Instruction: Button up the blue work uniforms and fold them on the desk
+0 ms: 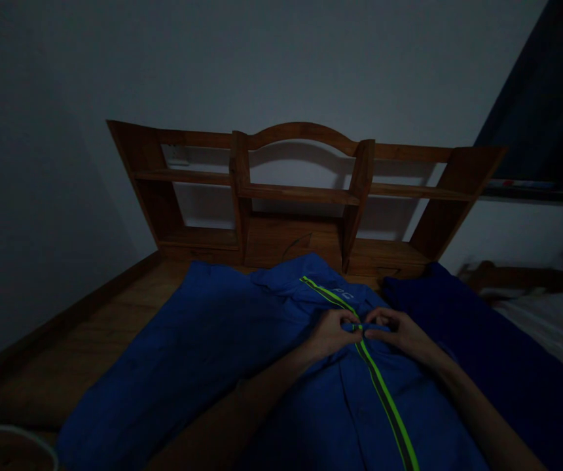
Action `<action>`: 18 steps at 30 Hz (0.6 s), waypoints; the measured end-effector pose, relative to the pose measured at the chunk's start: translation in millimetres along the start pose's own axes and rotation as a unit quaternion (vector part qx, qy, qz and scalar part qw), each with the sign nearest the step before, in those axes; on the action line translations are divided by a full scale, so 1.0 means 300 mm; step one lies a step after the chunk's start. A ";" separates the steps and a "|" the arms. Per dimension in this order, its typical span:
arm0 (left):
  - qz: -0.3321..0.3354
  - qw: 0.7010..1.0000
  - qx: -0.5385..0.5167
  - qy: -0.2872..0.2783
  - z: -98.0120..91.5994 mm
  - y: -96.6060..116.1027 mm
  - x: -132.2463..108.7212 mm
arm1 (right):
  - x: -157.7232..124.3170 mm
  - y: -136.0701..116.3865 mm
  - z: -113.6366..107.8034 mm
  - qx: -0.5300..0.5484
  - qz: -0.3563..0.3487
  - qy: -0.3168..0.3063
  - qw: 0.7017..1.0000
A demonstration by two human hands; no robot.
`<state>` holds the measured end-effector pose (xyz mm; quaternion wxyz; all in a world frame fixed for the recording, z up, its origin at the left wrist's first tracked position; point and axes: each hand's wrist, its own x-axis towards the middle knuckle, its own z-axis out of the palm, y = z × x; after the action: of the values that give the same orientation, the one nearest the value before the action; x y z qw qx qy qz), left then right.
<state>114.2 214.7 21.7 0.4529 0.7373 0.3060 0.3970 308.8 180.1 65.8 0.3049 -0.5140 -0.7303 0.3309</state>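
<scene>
A blue work shirt (321, 386) with a yellow-green and grey reflective stripe lies spread on a wooden surface. Pale lettering shows near its upper part. My left hand (334, 332) pinches a fold of the shirt at the stripe. Close beside it on the right, my right hand (393, 332) has thumb and fingers closed on the same raised fold. The fingertips of both hands nearly meet there. Whether a button or other fastening sits between them is too dark and small to tell.
A wooden shelf unit (304, 193) stands against the wall behind the shirt. Darker blue cloth (488, 353) lies at the right, with pale bedding (551, 327) beyond it. A pale curved rim (16, 430) shows at bottom left. The wooden surface (99, 327) shows at left.
</scene>
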 end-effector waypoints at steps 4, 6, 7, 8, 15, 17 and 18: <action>-0.006 1.000 0.014 0.000 -0.001 0.007 0.006 | 0.009 0.018 0.001 -0.006 0.000 0.007 1.000; -0.006 1.000 0.016 0.002 0.003 0.010 0.010 | 0.009 0.018 0.000 -0.006 0.009 0.007 1.000; -0.004 1.000 0.015 0.003 0.005 0.012 0.010 | 0.008 0.016 -0.001 -0.007 0.013 0.008 1.000; -0.003 1.000 0.014 0.006 0.007 0.015 0.009 | 0.007 0.013 -0.001 -0.009 0.017 0.011 1.000; 0.003 0.994 0.104 -0.018 -0.088 0.092 -0.003 | 0.002 0.004 0.008 -0.058 0.009 0.099 0.993; -0.015 0.988 0.134 -0.074 -0.164 0.116 -0.005 | 0.002 0.009 0.012 -0.084 -0.005 0.124 0.989; -0.029 0.984 0.146 -0.100 -0.204 0.124 -0.010 | 0.003 0.012 0.014 -0.100 -0.008 0.134 0.986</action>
<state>63.4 223.3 71.5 0.3803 0.8224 0.3346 0.2590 307.2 181.0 60.6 0.3497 -0.5757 -0.7165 0.1815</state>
